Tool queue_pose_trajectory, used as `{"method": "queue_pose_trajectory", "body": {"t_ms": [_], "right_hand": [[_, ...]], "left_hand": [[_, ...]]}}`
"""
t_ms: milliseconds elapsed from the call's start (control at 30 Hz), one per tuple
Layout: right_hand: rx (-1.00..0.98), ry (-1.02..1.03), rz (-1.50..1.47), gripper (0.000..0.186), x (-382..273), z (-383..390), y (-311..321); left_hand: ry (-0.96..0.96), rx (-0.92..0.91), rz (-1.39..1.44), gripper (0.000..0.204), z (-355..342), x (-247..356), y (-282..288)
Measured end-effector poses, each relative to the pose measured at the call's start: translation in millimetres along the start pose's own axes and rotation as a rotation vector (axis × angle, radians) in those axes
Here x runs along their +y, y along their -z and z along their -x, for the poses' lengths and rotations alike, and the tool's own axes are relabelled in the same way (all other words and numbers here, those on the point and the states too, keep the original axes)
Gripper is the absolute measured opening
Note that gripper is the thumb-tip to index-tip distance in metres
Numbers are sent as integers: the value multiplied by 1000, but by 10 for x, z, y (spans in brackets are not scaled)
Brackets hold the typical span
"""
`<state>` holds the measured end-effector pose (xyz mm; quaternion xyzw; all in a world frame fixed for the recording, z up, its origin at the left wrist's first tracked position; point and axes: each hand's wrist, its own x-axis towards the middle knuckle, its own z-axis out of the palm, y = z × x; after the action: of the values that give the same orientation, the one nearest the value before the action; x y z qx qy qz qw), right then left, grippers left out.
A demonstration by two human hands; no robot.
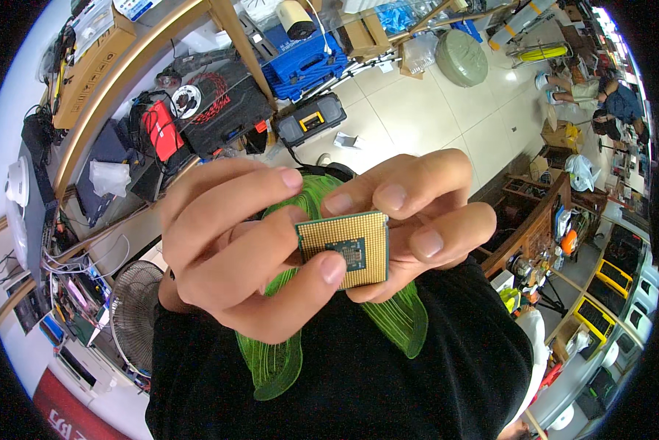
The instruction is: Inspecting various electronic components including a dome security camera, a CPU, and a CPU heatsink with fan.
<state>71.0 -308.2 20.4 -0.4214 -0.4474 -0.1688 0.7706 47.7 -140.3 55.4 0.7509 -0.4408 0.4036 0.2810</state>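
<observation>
A square computer processor (CPU) (pixel 370 246) is held up in front of my chest, its gold-dotted contact side facing me and a small dark green patch at its middle. My left hand (pixel 230 249) pinches it from the left, the thumb lying across the contact face and the index finger at the left edge. From the right, my right hand (pixel 428 220) grips it along the right side, with fingertips near the top edge and right corner and a finger under the lower edge. The processor's far side is hidden.
Green mesh straps (pixel 271 359) hang over my black shirt. Beyond my hands are a black-and-yellow toolbox (pixel 311 119), a blue case (pixel 304 66) and a round green stool (pixel 461 59) on tiled floor. A fan (pixel 135 308) stands left; a wooden cabinet (pixel 524 213) right. Another person (pixel 616 103) sits far right.
</observation>
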Motion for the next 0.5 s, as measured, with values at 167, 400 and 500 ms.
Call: {"method": "queue_pose_trajectory", "body": {"t_ms": [167,400,500], "right_hand": [[-10,4,18,52,0,-26,10],[-32,30,-24,51,4,-74,-9],[-20,32,-46,51,10,-65,-32]], "left_hand": [[-5,22,-119,35,-23,8,-33],[22,75,-95,36,-27,17,-21],[114,230,-80,19,-43,58,-99]]}}
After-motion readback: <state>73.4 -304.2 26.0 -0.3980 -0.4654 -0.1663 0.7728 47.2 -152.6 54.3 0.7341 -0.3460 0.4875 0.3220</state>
